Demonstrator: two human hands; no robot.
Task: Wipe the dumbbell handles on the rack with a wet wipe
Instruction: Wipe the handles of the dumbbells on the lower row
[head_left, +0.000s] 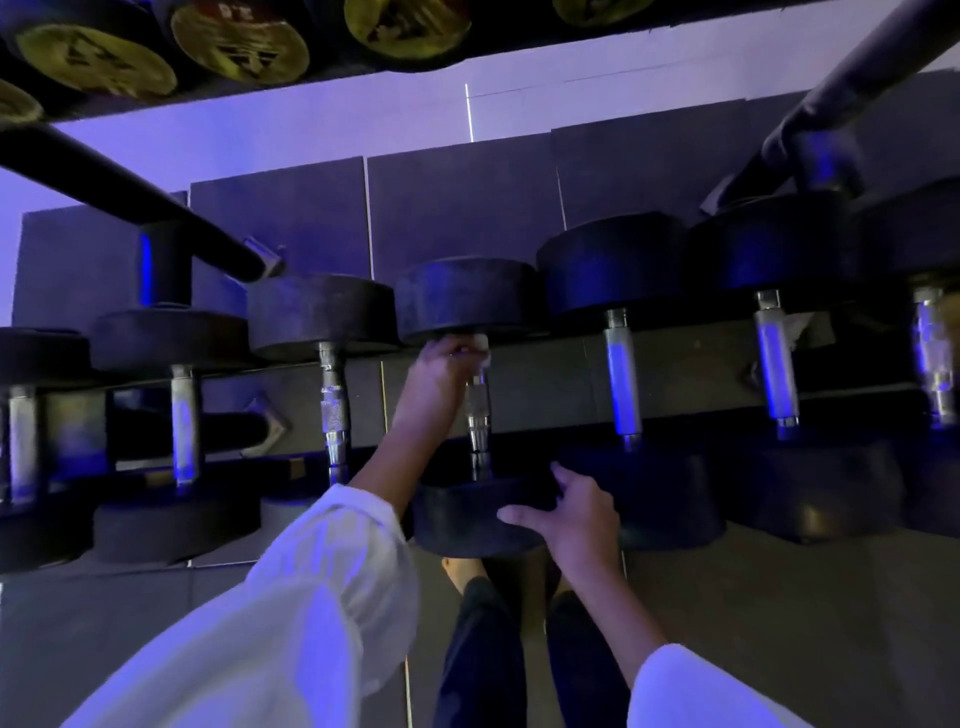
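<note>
Blue light is falling on a dark gym floor (779, 623) and on a long rack (545, 376) of dumbbells. Up at the top left, yellow-ended weights (239, 44) are sitting on a higher shelf. On the left side of the rack, a dumbbell with a shiny handle (333, 410) is lying across the rails. Next to it, the person's left hand (441, 371) is reaching in from a white sleeve (311, 597) and is curling round the far end of the middle dumbbell handle (477, 413). This hand is holding a white wet wipe (483, 345) against the handle, right under the far black head (465, 301). Just to the right and nearer, the right hand (569, 514) is resting on the near black head (462, 517) of the same dumbbell, with its fingers spread wide and holding nothing. Farther right, more dumbbells with silver handles (623, 379) are lying side by side on the rack.
</note>
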